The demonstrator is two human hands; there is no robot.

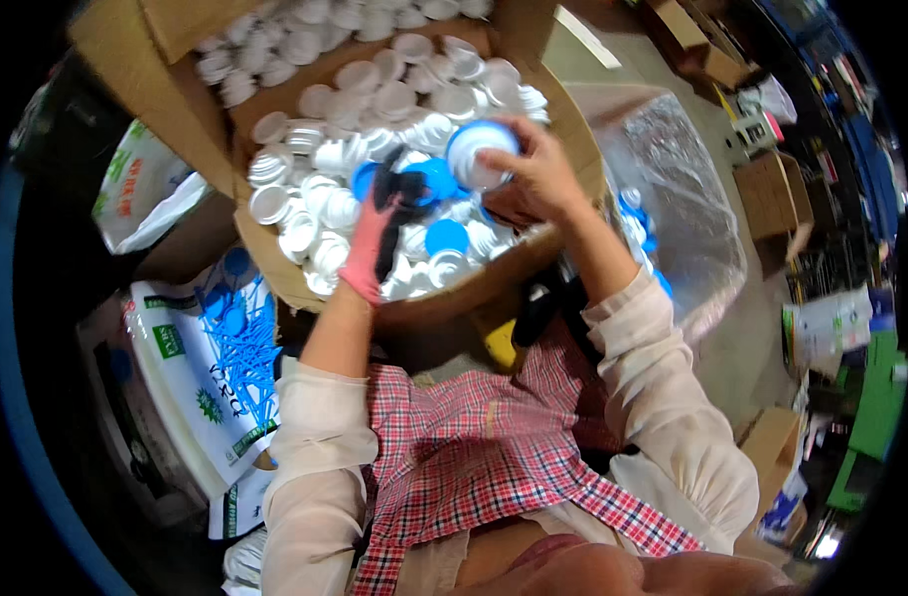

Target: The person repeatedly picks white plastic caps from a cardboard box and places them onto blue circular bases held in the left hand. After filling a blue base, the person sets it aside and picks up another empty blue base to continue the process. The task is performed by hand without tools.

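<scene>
My right hand (538, 174), bare, pinches a round plastic cap (469, 157), white with a blue rim, between thumb and fingers. To its left, my left hand (379, 223) wears a pink and black glove. Its black fingertips are closed on a blue plastic cap (434, 181); part of the grip is blurred. Both hands are over a large cardboard box (414, 310) heaped with white plastic caps (300, 230). Another blue-topped cap (446, 236) lies on the heap just below the hands.
Left of the box, thin blue plastic strips (240, 343) lie on a white printed sack (191, 397). A clear plastic-lined container (673, 169) with blue and white pieces stands at right. Farther right are a small cardboard box (772, 199) and a green crate-like object (876, 397).
</scene>
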